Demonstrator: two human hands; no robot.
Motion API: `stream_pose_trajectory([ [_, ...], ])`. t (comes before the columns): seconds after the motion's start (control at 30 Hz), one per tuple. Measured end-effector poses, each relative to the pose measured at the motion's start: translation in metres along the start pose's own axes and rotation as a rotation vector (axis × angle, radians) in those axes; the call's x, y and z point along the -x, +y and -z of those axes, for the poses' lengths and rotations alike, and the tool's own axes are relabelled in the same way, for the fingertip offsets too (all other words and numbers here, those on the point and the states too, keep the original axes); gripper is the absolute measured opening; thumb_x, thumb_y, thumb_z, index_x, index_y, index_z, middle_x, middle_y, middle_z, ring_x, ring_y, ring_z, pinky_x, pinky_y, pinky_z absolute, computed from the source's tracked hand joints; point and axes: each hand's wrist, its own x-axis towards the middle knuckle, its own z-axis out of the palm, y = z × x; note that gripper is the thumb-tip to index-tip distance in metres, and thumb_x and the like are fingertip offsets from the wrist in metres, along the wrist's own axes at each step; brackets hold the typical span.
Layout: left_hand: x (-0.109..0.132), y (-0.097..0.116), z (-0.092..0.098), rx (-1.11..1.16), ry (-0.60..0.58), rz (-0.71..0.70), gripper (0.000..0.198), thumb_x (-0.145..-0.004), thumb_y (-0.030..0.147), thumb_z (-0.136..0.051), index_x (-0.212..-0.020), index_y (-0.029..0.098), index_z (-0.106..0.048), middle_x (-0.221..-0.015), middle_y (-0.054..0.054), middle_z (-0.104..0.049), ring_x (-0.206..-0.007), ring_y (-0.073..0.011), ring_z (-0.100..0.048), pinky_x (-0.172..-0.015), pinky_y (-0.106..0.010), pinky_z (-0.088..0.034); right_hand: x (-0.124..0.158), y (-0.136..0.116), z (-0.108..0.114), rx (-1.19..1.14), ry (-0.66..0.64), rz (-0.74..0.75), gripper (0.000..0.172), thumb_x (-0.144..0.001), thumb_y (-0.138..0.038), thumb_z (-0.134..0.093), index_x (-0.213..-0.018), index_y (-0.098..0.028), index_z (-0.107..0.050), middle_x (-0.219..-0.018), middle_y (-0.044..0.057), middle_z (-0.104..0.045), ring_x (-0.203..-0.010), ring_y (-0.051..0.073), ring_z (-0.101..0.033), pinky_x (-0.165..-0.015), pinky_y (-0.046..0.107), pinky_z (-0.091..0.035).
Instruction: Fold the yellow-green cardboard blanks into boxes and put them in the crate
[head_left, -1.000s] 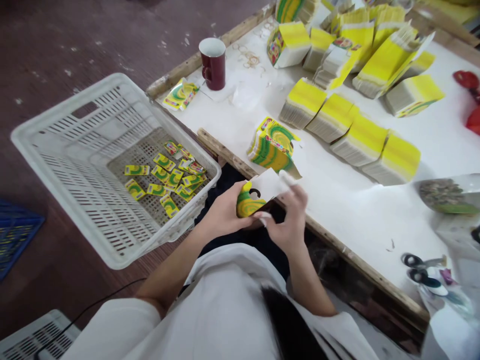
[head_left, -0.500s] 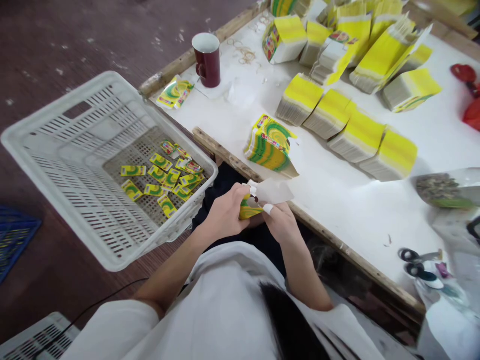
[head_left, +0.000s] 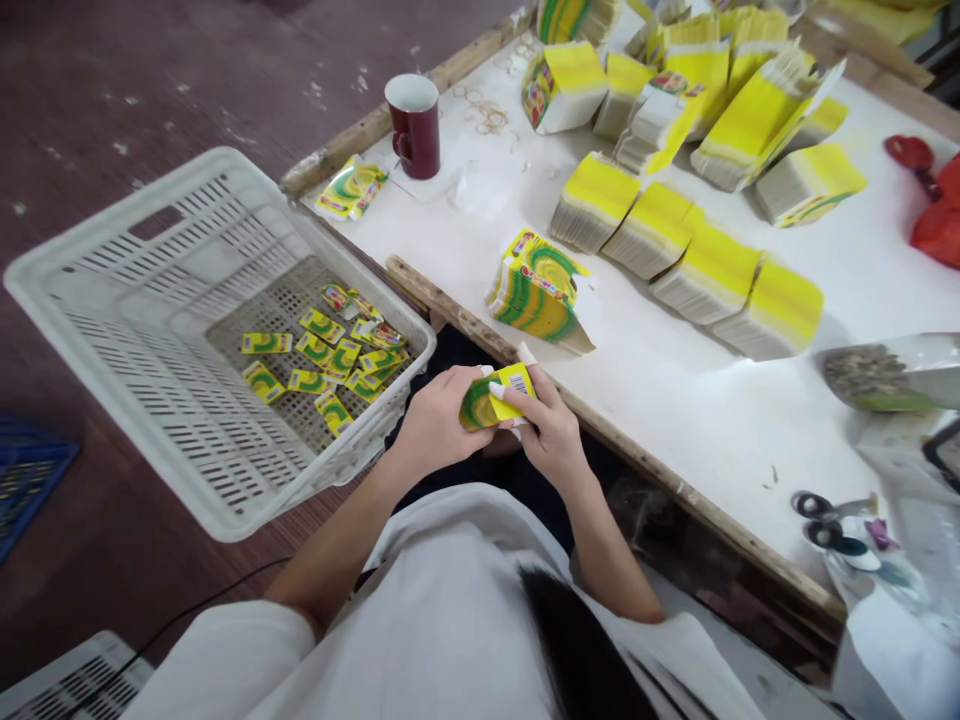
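Note:
Between both hands, over my lap at the table's edge, is a small yellow and green carton [head_left: 480, 402] with a barcode showing on its yellow face. My left hand [head_left: 435, 425] is closed around its left end. Thumb and fingers of my right hand [head_left: 553, 430] press on the right end, by the barcode. A white edge pokes out behind the right fingers. Just beyond the hands, a stack of flat printed cartons [head_left: 541, 290] lies on the white tabletop [head_left: 675, 420].
Left of me a white plastic crate [head_left: 300, 235] contains several small yellow-green cartons [head_left: 315, 350]. Farther back are a maroon mug [head_left: 416, 135], yellow carton stacks [head_left: 664, 228] and loose rubber bands [head_left: 491, 120]. Scissors [head_left: 821, 515] and a clear bag [head_left: 874, 375] lie at right.
The carton has turned so its yellow barcode face shows, and the white flap that stood open is folded down. My right fingers have shifted up over it.

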Motion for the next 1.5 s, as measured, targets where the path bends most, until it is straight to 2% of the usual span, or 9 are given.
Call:
stream_pose_trajectory([
  [0.2,-0.010,-0.003,0.011,0.036,-0.076,-0.025,0.060,-0.065,0.032,-0.084,-0.121,0.022,-0.064,-0.118,-0.011,-0.074,-0.105,-0.0317,-0.072,-0.094,-0.043,-0.056,-0.013,-0.001,0.026,-0.073,-0.267,0.058,0.023,-0.093,-0.034,-0.065,-0.115,-0.026,-0.067,-0.144,0.015,-0.055,-0.137,0.031,-0.054,-0.108,0.049,-0.050],
  [0.37,-0.010,0.006,0.005,0.122,-0.012,0.063,0.062,-0.063,0.026,-0.084,-0.121,0.022,-0.065,-0.116,-0.009,-0.074,-0.106,-0.0309,-0.071,-0.096,-0.042,-0.054,-0.012,-0.008,0.003,-0.188,-0.072,-0.065,0.057,-0.092,-0.039,-0.065,-0.140,-0.023,-0.039,-0.141,0.018,-0.048,-0.135,0.031,-0.050,-0.113,0.053,-0.045],
  [0.47,-0.004,0.003,0.001,0.435,0.261,0.203,0.066,-0.063,0.033,-0.089,-0.123,0.026,-0.062,-0.115,-0.006,-0.073,-0.101,-0.0250,-0.071,-0.091,-0.036,-0.056,-0.016,-0.009,-0.006,-0.275,-0.009,-0.098,0.073,-0.086,-0.045,-0.072,-0.144,-0.025,-0.033,-0.139,0.016,-0.051,-0.125,0.028,-0.059,-0.106,0.047,-0.051],
  [0.57,-0.001,-0.006,0.002,0.939,0.709,0.346,0.058,-0.073,0.062,-0.077,-0.116,0.025,-0.062,-0.117,-0.008,-0.071,-0.105,-0.0228,-0.070,-0.087,-0.032,-0.057,-0.037,-0.007,0.008,-0.182,0.209,-0.152,0.043,-0.088,-0.042,-0.069,-0.125,-0.027,-0.052,-0.119,0.010,-0.063,-0.107,0.025,-0.065,-0.095,0.042,-0.056],
  [0.63,0.000,-0.011,0.002,1.210,0.859,0.460,0.067,-0.078,0.080,-0.058,-0.108,0.020,-0.063,-0.119,-0.013,-0.070,-0.114,-0.0248,-0.067,-0.092,-0.035,-0.057,-0.058,-0.002,0.024,-0.004,0.363,-0.176,0.023,-0.091,-0.036,-0.064,-0.111,-0.025,-0.059,-0.107,0.008,-0.066,-0.098,0.024,-0.065,-0.088,0.040,-0.057],
  [0.77,0.002,-0.011,-0.009,1.433,0.698,0.680,0.066,-0.079,0.080,-0.057,-0.105,0.019,-0.059,-0.119,-0.015,-0.070,-0.104,-0.0232,-0.071,-0.085,-0.036,-0.060,-0.103,0.015,0.047,0.326,0.461,-0.274,0.018,-0.087,-0.032,-0.065,-0.100,-0.021,-0.062,-0.107,0.013,-0.064,-0.096,0.027,-0.061,-0.089,0.046,-0.053],
  [0.93,0.004,-0.004,-0.026,1.381,0.505,0.750,0.044,-0.078,0.046,-0.077,-0.109,0.020,-0.059,-0.097,-0.004,-0.074,-0.072,-0.0111,-0.070,-0.061,-0.020,-0.055,-0.128,0.026,0.049,0.490,0.318,-0.439,0.021,-0.080,-0.036,-0.074,-0.084,-0.021,-0.059,-0.099,0.013,-0.062,-0.101,0.032,-0.058,-0.096,0.054,-0.047],
  [1.3,-0.006,-0.001,-0.035,1.415,0.177,0.663,0.071,-0.060,0.059,-0.090,-0.111,0.014,-0.067,-0.091,-0.006,-0.077,-0.076,-0.0153,-0.073,-0.068,-0.024,-0.060,-0.105,-0.007,0.046,0.333,0.385,-0.315,0.027,-0.078,-0.021,-0.068,-0.090,-0.025,-0.044,-0.084,0.001,-0.063,-0.071,0.020,-0.059,-0.072,0.038,-0.050],
  [1.5,-0.015,-0.003,-0.039,1.065,0.369,0.512,0.046,-0.081,0.063,-0.071,-0.098,0.020,-0.074,-0.101,-0.008,-0.077,-0.106,-0.0278,-0.072,-0.093,-0.040,-0.058,-0.045,-0.027,0.011,-0.208,-0.123,-0.257,0.023,-0.079,-0.027,-0.072,-0.081,-0.024,-0.050,-0.072,-0.003,-0.058,-0.062,0.013,-0.053,-0.059,0.026,-0.046],
])
